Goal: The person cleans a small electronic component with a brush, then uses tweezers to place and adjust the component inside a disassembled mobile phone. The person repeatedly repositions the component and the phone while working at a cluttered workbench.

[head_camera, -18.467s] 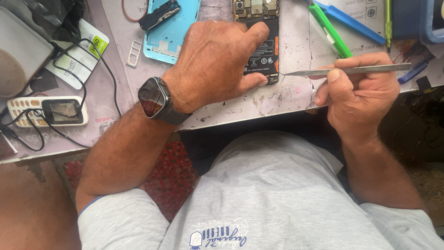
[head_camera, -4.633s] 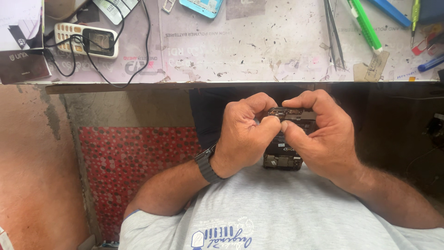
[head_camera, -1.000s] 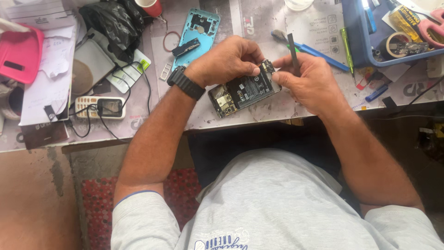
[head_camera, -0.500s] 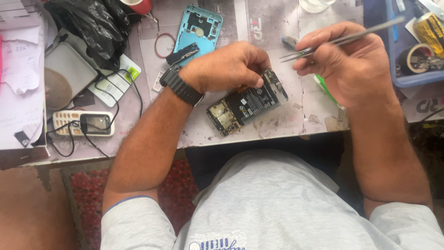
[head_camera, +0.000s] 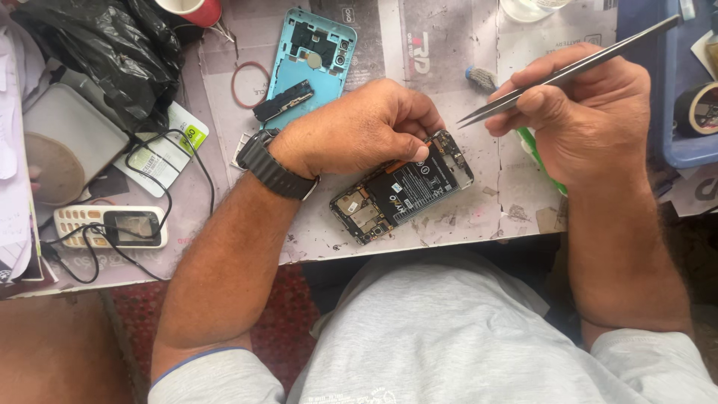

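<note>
The left hand [head_camera: 359, 131] is pinning the opened phone [head_camera: 404, 187] down while the right hand [head_camera: 591, 112] is pinching tweezers [head_camera: 568, 71] whose sharp tips risk scratching its exposed board.

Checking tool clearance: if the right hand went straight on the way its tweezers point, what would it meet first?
Probably the left hand's fingers on the opened phone; the tweezers' tip in the right hand aims there, though height is unclear.
</note>
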`<action>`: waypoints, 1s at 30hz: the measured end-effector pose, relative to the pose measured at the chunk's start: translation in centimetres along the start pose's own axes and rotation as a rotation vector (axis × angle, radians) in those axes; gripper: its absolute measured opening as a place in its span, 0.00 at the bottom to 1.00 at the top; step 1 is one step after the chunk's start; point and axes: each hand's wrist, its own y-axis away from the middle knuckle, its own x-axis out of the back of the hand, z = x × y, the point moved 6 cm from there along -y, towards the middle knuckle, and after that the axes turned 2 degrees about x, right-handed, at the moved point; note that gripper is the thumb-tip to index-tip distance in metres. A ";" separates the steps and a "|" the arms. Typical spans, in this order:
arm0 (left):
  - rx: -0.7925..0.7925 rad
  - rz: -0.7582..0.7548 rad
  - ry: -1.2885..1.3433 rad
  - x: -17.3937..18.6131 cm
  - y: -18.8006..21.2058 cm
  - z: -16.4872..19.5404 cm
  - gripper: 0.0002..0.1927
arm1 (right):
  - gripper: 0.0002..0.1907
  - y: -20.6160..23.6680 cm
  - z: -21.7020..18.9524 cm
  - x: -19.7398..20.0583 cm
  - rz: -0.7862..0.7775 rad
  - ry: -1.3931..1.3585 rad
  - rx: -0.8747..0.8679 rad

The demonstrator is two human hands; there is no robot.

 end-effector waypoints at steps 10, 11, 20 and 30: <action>-0.007 -0.015 0.056 0.0 0.0 0.0 0.16 | 0.05 -0.1 0.6 -0.3 -0.021 0.074 -0.005; -0.006 -0.014 0.054 0.0 0.0 0.0 0.16 | 0.05 -0.1 0.6 -0.3 -0.021 0.084 -0.008; -0.016 -0.007 0.020 -0.1 -0.1 0.0 0.16 | 0.05 -0.3 0.7 -0.4 -0.034 0.122 0.001; -0.017 0.006 -0.008 -0.1 0.0 0.1 0.15 | 0.04 -0.4 0.6 -0.4 -0.056 0.167 0.031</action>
